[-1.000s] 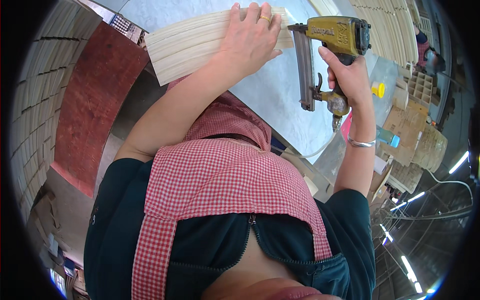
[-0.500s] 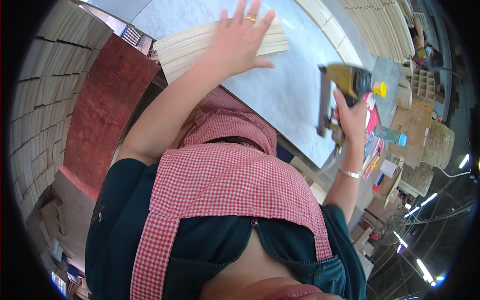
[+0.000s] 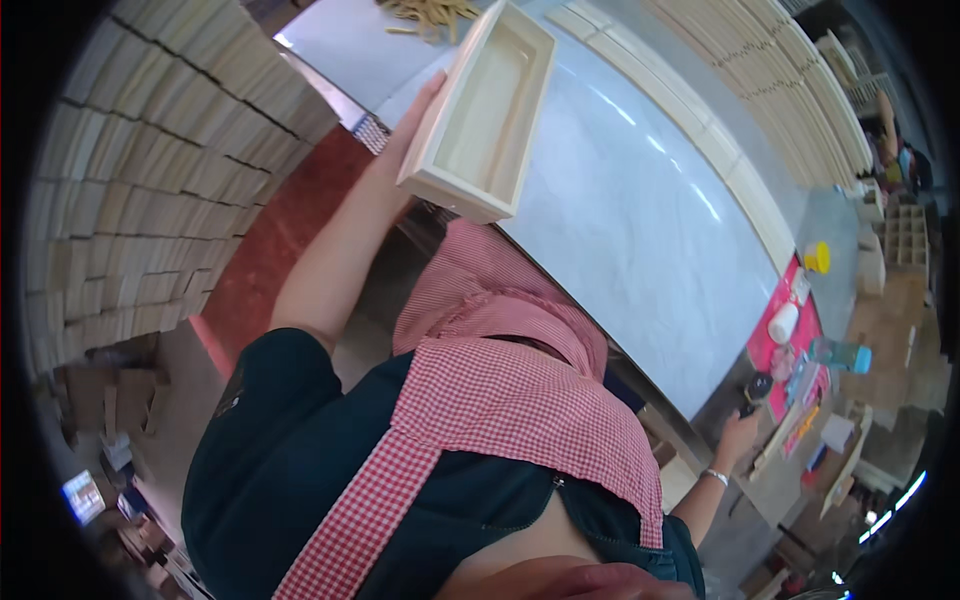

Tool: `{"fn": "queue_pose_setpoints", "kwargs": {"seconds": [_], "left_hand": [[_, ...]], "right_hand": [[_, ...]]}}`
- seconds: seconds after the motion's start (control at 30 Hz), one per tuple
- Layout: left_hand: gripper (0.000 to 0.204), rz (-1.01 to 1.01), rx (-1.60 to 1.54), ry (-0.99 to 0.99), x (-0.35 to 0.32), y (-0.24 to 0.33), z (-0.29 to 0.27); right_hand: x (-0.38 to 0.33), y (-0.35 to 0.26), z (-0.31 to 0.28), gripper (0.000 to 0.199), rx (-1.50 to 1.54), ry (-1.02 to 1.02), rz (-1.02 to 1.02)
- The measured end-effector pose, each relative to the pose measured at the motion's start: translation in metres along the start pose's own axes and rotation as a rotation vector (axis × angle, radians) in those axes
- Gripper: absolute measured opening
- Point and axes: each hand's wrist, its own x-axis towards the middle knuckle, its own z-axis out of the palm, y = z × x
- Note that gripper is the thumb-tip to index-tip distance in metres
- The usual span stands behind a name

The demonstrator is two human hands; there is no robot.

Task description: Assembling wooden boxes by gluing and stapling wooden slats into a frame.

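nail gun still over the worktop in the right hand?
No: the right hand hangs low past the worktop edge, gripping a dark tool part; the left hand holds the wooden box.

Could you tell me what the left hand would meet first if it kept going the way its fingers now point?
The left hand already lies against the side of the shallow wooden box. Straight on, along the box, it would probably reach the heap of small wood pieces at the worktable's far end, though depth is unclear.
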Motion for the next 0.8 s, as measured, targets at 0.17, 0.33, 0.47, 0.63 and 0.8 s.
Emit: {"fn": "queue_pose_setpoints", "kwargs": {"seconds": [0.17, 0.33, 0.47, 0.63, 0.8], "left_hand": [[0.062, 0.005, -0.261, -0.124, 0.023, -0.039, -0.037], [0.053, -0.046, -0.254, -0.069, 0.014, -0.037, -0.029], [0.046, -0.05, -0.177, 0.052, 0.01, -0.034, -0.023], [0.043, -0.044, 0.087, 0.442, -0.003, -0.021, 0.004], [0.048, 0.789, 1.307, 0.685, -0.057, -0.018, 0.018]], "right_hand": [[0.015, 0.051, 0.046, 0.064, -1.319, 0.736, 0.051], [0.025, 0.07, 0.023, 0.067, -1.514, 0.919, -0.044], [0.028, 0.075, 0.02, 0.065, -1.492, 0.932, -0.092], [0.029, 0.063, 0.049, 0.059, -1.498, 1.04, -0.202], [0.047, 0.041, 0.123, 0.046, -1.3, 0.976, -0.624]]}}
